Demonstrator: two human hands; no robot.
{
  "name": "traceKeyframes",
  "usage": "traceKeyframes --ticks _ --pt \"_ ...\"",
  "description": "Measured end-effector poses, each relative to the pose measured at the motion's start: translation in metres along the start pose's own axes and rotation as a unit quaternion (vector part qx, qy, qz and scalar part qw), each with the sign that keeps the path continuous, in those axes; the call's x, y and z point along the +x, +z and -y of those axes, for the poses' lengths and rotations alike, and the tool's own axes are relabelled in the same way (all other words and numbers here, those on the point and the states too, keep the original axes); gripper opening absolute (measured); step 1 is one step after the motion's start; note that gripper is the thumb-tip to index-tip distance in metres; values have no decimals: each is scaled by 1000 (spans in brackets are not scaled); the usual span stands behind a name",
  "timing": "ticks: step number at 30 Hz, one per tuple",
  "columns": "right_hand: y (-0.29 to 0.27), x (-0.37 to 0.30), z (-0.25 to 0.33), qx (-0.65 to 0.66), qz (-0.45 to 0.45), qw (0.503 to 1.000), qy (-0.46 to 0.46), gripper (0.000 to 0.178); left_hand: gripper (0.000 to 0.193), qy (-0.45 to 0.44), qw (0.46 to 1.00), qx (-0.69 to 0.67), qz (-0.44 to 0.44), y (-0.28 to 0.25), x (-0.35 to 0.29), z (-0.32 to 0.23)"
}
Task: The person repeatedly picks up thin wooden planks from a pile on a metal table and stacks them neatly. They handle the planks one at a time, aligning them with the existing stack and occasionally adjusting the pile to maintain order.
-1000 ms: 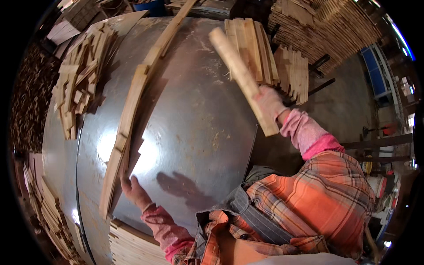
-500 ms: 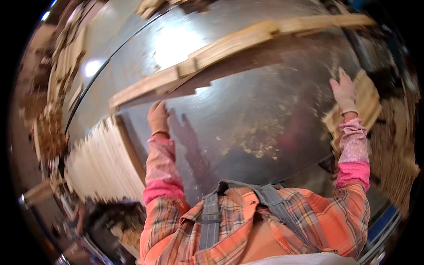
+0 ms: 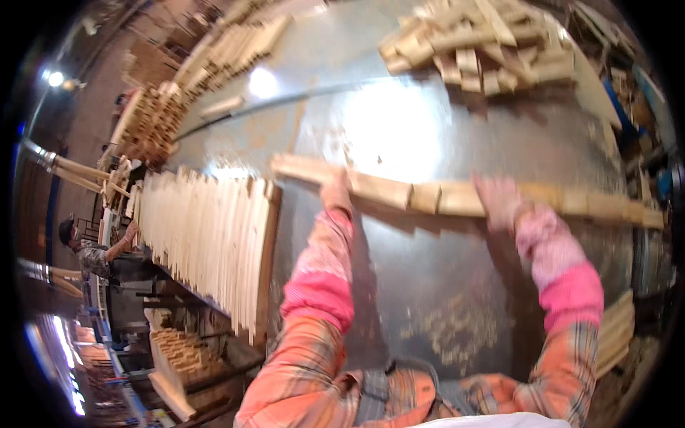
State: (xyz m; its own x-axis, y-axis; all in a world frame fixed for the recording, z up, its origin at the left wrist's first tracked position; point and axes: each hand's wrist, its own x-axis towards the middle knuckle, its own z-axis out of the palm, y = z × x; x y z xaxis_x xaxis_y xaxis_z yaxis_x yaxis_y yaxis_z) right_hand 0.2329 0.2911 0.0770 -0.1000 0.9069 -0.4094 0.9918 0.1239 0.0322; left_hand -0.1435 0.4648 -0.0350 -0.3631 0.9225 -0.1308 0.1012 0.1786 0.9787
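Observation:
A long row of pale wooden pieces [image 3: 426,197], set end to end, lies across the grey metal table [image 3: 399,278] in front of me. My left hand [image 3: 337,192] is closed over the row near its left end, slightly blurred. Farther right, my right hand [image 3: 501,202] grips the same row from above, its fingers reaching over the far edge. Both undersides of the hands are hidden. Beside my left forearm lies a wide layer of narrow wooden strips [image 3: 207,235], packed side by side.
A loose heap of short wooden pieces [image 3: 478,50] sits at the far side. Stacked strips [image 3: 153,121] stand at far left, near another person [image 3: 100,250]. Boards [image 3: 615,332] lie by the right edge. Sawdust [image 3: 457,328] is scattered near me.
Both hands have gone from apart from the row to resting on it, and closer together. The view has turned, bringing the far heap and the other person into sight.

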Motion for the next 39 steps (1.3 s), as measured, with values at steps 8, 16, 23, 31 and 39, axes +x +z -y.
traceKeyframes --ticks 8,16,23,31,39 --pt "24 -45 27 -6 38 988 150 83 51 -140 985 -100 22 11 -13 -28" --pt "25 -125 106 527 42 839 129 81 39 -66 981 134 126 -146 -93 -21" --pt "87 -75 309 555 50 829 45 72 96 -83 925 337 157 -182 -188 9" --pt "34 48 151 145 -198 957 152 60 116 -48 901 413 124 -145 -230 -9" --pt "6 86 51 3 -38 984 172 30 86 -23 914 402 52 -152 -228 18"
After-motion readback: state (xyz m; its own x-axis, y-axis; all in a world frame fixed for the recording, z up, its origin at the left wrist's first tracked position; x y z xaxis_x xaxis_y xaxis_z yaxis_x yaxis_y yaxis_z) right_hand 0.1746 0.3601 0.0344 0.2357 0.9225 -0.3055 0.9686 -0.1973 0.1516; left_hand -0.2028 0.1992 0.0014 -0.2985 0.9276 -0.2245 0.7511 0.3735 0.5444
